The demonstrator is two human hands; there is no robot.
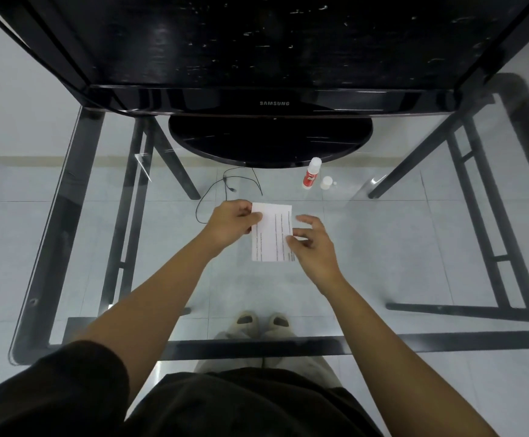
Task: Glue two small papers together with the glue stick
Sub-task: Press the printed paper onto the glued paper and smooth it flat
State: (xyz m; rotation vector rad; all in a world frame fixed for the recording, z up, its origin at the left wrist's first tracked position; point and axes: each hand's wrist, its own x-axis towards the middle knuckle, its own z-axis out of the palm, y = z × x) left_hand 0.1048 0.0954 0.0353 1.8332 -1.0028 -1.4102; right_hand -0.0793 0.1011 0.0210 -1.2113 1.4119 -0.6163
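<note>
Frame edge crops the monitor (257, 42); paper (271, 231) print illegible.

A printed paper (272, 234) is seen over the glass table (414, 247). It is pinched at its 10 o'clock corner by the left hand (230, 223) and at its 4 o'clock edge by the right hand (312, 247), where a second white sheet is possibly gripped too. A glue stick (311, 174) is stood upright at 1 o'clock from the paper, with a small white cap (326, 182) just beside it.

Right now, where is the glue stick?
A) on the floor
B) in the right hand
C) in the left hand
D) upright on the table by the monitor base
D: the glue stick stands on the table beside the monitor base; the left hand and right hand hold only paper.
</note>
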